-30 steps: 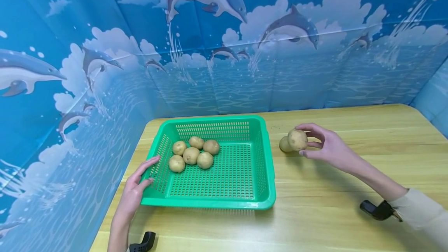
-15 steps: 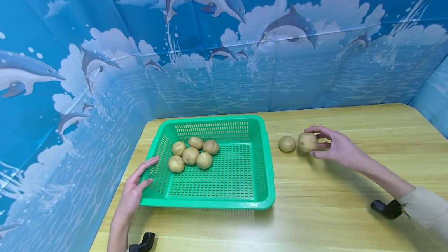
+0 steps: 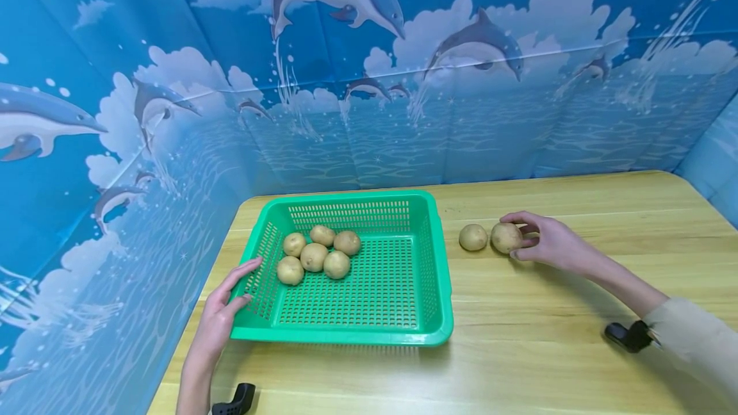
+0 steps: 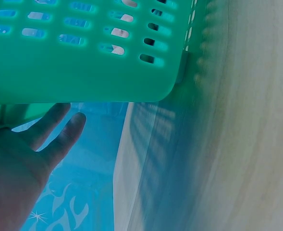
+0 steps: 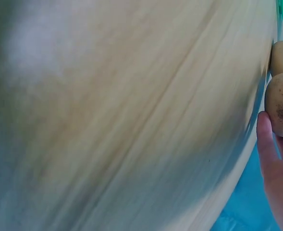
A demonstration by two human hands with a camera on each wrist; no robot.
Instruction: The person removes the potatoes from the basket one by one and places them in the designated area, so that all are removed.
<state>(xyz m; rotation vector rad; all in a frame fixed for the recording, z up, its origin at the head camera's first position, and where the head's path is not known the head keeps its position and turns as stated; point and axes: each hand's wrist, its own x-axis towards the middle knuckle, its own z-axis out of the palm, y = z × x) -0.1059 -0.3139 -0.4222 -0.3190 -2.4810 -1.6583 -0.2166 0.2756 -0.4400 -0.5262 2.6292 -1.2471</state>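
Note:
My right hand [image 3: 544, 240] holds a potato [image 3: 506, 237] between thumb and fingertips, low at the table surface. Just left of it, close beside, another potato [image 3: 473, 237] rests on the wood. The right wrist view catches the held potato [image 5: 281, 107] at its right edge, a dark patch on its skin. My left hand [image 3: 221, 309] holds the left rim of a green plastic basket [image 3: 369, 338], thumb and forefinger over the edge. From the left wrist, two fingers [image 4: 67, 134] reach along the basket's outside. Several potatoes [image 3: 313, 257] sit bunched in the basket's left half.
A pale wooden table [image 3: 519, 351] carries everything, its back edge against a blue dolphin-print curtain [image 3: 490, 133]. Black wrist devices sit on both arms, the right one [image 3: 628, 337] below the sleeve cuff.
My right hand has carried its potato rightward and lowered it beside the other one, which now shows fully. The left hand and the basket have stayed in place.

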